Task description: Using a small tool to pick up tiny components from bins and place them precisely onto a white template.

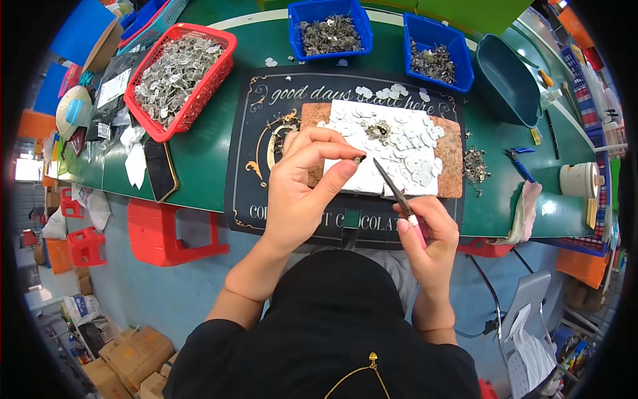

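Note:
My left hand pinches a small dark metal piece between thumb and fingertips; its exact kind is too small to tell. Held in my right hand is a pair of tweezers with dark tips and a pink grip, pointing up toward that piece without touching it. Beneath both hands lies a white board on a brown speckled slab. Many flat white pieces cover the board's right side, and a little heap of metal parts sits near its middle.
Blue bins of metal parts stand at the back, with a dark green tub farther right. A red basket of flat pieces is at left. Pliers, a white roll and loose metal parts lie right of the dark mat.

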Available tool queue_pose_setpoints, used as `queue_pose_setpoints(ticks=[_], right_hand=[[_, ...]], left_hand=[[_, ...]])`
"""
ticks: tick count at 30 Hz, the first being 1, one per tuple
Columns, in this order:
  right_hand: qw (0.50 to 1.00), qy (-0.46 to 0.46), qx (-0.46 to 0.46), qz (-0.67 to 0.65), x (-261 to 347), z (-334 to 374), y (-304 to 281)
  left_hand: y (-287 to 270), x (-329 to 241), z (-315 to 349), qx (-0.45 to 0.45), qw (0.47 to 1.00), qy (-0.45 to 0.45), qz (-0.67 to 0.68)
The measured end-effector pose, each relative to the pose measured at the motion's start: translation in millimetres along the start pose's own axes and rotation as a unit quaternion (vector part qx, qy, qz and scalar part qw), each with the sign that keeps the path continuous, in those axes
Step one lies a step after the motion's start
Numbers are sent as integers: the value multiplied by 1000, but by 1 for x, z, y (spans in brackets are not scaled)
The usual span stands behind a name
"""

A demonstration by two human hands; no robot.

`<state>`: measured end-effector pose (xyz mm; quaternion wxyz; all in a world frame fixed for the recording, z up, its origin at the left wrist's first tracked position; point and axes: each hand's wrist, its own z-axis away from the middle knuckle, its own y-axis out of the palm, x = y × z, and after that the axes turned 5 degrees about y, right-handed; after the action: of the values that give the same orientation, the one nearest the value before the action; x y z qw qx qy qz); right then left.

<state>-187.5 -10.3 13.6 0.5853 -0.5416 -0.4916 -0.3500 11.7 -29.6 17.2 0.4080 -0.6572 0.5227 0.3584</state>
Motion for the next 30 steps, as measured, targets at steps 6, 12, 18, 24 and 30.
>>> queue_pose_setpoints(ticks=[6,12,18,24,30], right_hand=[[1000,-25,6,-4,-3,-3,8],[1000,-11,3,1,2,-4,11],[997,-62,-27,48,-1,-3,15],[998,-36,-40,46,6,-1,13],[997,-67,4,26,3,-2,11]], left_hand=[[1,-1,5,-15,999,-1,30],[3,-4,6,-28,998,-8,57],[-1,-6,10,-16,941,-155,300],[7,-11,11,-111,969,-79,208],[8,-3,11,-98,984,115,-90]])
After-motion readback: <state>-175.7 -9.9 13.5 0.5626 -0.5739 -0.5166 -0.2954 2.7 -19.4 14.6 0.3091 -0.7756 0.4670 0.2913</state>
